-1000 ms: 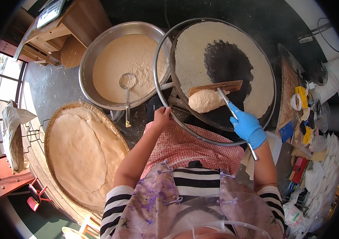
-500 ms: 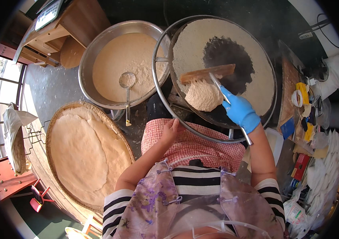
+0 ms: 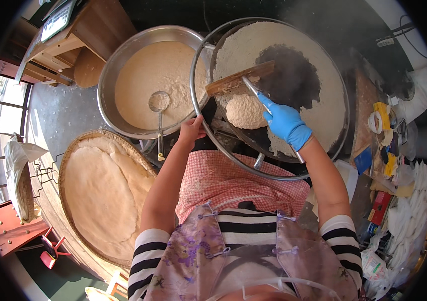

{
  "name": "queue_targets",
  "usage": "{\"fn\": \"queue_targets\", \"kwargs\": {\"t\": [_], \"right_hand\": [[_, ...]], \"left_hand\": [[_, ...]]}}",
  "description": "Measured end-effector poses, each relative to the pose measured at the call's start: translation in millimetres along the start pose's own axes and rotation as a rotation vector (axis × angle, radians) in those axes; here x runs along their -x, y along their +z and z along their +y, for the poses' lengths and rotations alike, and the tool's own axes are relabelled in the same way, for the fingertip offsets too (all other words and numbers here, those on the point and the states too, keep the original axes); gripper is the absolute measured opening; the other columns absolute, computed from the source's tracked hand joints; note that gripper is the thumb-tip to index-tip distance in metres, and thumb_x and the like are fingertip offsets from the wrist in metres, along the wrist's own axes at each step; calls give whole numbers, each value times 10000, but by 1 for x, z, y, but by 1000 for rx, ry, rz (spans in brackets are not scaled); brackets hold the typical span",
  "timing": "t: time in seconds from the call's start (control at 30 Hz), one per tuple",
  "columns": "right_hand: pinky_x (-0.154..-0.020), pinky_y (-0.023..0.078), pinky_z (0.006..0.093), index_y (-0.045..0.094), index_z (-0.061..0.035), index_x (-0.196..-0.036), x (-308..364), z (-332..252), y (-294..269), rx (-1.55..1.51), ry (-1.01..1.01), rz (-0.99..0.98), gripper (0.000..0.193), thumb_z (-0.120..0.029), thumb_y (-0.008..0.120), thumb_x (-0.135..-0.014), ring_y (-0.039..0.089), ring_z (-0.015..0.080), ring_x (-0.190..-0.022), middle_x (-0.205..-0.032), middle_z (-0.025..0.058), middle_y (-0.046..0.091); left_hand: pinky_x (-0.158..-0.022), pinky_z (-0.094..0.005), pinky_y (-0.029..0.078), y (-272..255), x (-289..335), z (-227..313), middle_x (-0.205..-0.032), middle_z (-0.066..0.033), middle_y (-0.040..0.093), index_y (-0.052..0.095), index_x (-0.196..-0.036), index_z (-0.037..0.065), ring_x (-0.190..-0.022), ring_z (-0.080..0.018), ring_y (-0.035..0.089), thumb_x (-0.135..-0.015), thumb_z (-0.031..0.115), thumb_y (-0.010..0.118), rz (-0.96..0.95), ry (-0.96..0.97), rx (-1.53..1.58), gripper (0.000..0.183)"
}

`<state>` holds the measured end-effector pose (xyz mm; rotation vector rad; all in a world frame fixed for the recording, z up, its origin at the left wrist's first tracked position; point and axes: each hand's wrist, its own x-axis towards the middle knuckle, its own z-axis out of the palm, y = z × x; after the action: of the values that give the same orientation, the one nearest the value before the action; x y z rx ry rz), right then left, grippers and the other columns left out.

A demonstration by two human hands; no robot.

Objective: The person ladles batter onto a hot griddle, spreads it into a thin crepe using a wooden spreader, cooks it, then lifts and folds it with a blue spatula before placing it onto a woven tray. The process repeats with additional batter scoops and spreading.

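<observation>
Two hands are at work here, one gloved and one bare. The right hand (image 3: 289,123), in a blue glove right of centre, is clamped around the metal handle of one scraper with a wooden blade (image 3: 233,80). The left hand (image 3: 192,131), bare and near the middle of the frame, has its fingers against a metal ring (image 3: 194,80); from where I stand I cannot tell whether they close around it.

That single ring circles one round black griddle (image 3: 294,75) at the upper right, where steam is rising. On the griddle lies one pale sheet of batter (image 3: 330,75), open over a dark patch in its middle, and one wet lump of dough (image 3: 246,111), just below the tilted blade.

At upper centre-left I count one steel basin (image 3: 107,100) of batter, with one ladle (image 3: 160,102) in it, its handle across the rim. At lower left is one big woven tray (image 3: 63,190) holding at least two thin flatbreads (image 3: 98,195), overlapping. One red box (image 3: 378,208) sits among the clutter at the right.
</observation>
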<state>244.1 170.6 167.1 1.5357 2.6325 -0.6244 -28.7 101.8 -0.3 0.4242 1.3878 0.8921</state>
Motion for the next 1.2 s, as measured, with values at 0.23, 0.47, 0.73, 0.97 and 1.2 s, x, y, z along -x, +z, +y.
{"fn": "queue_targets", "kwargs": {"t": [0.23,0.47,0.73,0.97,1.2], "right_hand": [[-625,474,405,265,-275,-1376,35,37,-15,58,-26,-147,591,-161,494,-844,578,350,-650,-833,213,598],[-663,485,380,365,-279,-1326,-41,33,-12,-137,-181,-15,519,-147,518,-849,592,308,-688,-896,178,610],[-730,460,266,537,-231,-1217,-97,102,-65,-276,-16,-187,505,41,477,-796,481,130,-667,-937,74,622],[-651,459,258,538,-232,-1214,-66,128,-110,-380,192,-189,482,22,477,-809,470,115,-623,-827,63,599],[-725,462,411,494,-238,-1227,-53,97,-65,-119,173,262,406,-114,491,-840,558,377,-802,-960,224,573]], "left_hand": [[-653,-287,500,45,48,-63,-900,-92,614,521,-1007,15,-742,-172,599,-905,399,463,22,37,242,401],[-603,-268,506,70,61,-74,-817,-100,628,524,-912,-2,-684,-168,612,-938,274,428,53,51,302,293],[-636,-307,510,6,-2,12,-823,-106,624,516,-964,31,-731,-207,634,-908,331,480,37,18,70,308],[-713,-292,482,-15,17,11,-980,-141,592,463,-1135,-20,-837,-191,602,-900,395,472,207,41,82,477],[-672,-263,479,1,12,3,-923,-104,605,523,-1044,13,-764,-154,588,-888,376,509,142,165,241,396]]}}
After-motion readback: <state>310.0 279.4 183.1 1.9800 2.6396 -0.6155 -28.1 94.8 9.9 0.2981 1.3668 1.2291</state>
